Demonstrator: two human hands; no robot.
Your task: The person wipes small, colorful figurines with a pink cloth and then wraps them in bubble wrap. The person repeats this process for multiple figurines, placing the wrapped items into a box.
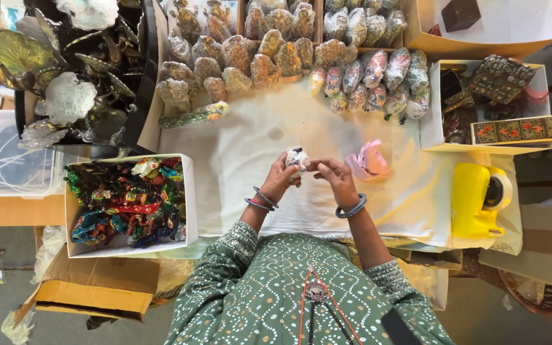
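White cloth (244,166) covers the table mid-frame. Rows of plastic-wrapped figurines (289,57) run along the top; a box of multicoloured ornaments (126,204) sits lower left, a yellow tape dispenser (477,198) right, pink paper (368,161) just right of centre. At centre, we see the left hand (279,182) and right hand (335,176) both pinching a small wrapped piece (297,158): white, dark-flecked, crumpled. Its long axis we cannot tell.

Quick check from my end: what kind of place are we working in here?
Probably a handicraft packing bench. Rows of plastic-wrapped figurines line the cloth-covered table, a box of colourful ornaments sits alongside, and a yellow tape dispenser waits nearby.
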